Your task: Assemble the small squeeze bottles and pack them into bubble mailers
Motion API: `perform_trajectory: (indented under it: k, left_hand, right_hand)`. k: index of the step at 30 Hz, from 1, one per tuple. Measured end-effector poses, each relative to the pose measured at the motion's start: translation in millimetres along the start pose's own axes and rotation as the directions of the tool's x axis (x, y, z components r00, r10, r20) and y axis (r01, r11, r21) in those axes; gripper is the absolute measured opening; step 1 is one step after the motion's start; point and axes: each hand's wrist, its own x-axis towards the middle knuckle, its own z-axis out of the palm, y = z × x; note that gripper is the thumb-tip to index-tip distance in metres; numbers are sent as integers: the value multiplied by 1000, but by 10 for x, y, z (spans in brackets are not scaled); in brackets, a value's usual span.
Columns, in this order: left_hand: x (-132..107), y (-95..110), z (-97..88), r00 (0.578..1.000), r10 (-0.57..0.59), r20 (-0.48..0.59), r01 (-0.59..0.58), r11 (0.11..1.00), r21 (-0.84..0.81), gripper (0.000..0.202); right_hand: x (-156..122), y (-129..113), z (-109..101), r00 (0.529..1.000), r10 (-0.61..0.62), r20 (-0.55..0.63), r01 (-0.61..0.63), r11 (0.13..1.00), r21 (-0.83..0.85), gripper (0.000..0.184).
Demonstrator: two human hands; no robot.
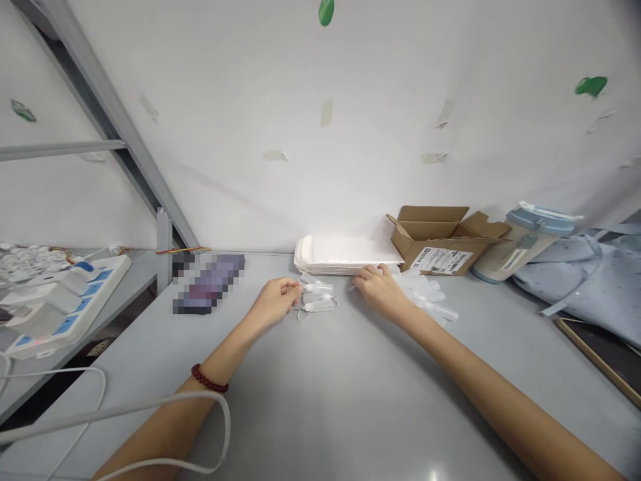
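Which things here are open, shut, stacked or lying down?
cardboard box: open, flaps up
lidded cup: tipped over, lid on
white trays: stacked
small tubes: lying flat
left hand: touching the tubes
right hand: resting by the trays

a small cluster of clear plastic tubes point(317, 297) lies on the grey worktop point(320, 401), between the left hand point(274, 302) and the right hand point(379, 291). the tubes are short and see-through, with whitish ends. they lie on their sides, roughly parallel, with their long axes running left to right. the left hand's fingertips meet the cluster's left edge. a second loose heap of clear tubes point(429, 295) lies just right of the right hand, touching it.
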Motion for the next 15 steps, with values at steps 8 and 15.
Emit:
perform_trajectory:
  k: [8,15]
  left_hand:
    - [-50,25,-20,987,94,-127,-84,993,85,34]
    - [-297,264,143,983,175,-52,-178,982,-68,25]
  right_hand:
    - [13,22,-171,982,122,-147,-97,982,162,31]
    - [-161,-272,-562,927,374,-31,-153,452,879,29]
